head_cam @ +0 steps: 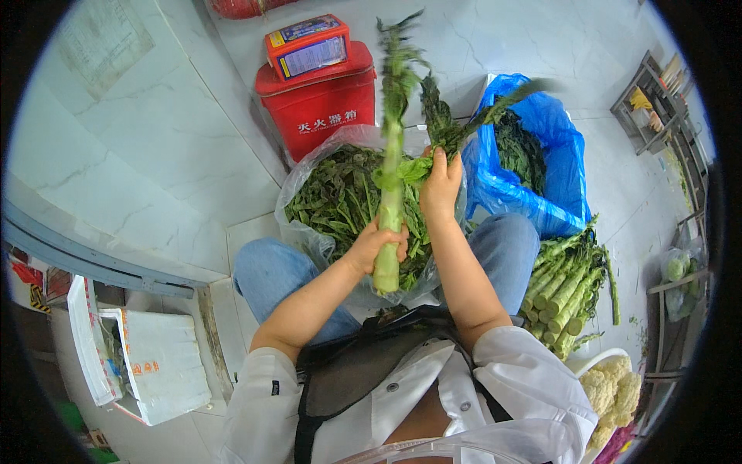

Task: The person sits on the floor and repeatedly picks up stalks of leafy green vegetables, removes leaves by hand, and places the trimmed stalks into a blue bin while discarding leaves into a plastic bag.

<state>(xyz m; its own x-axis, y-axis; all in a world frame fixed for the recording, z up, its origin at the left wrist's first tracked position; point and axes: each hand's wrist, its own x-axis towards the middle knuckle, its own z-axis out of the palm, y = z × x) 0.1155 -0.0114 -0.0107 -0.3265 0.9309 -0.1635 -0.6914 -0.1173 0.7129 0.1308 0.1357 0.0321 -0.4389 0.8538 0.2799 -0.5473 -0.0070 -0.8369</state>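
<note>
My left hand [379,246] is closed around the thick lower end of a celtuce stalk [392,203], which stands upright with its dark leafy top blurred. To its right, my right hand [440,182] grips a bunch of long dark leaves [443,124]; whether these are joined to the stalk cannot be told. Below both hands, between my knees, a clear plastic bag [290,197] holds many loose green leaves [342,191]. A bin lined with a blue plastic bag [565,156], with dark leaves inside, stands at the right. Bare celtuce stalks [559,296] lie piled beside my right knee.
A red fire extinguisher box [319,98] with a red carton [310,49] on it stands against the wall. Cauliflower [608,391] fills a white container at the lower right. A white foam box [165,359] is at the left. Metal shelving [655,290] runs along the right.
</note>
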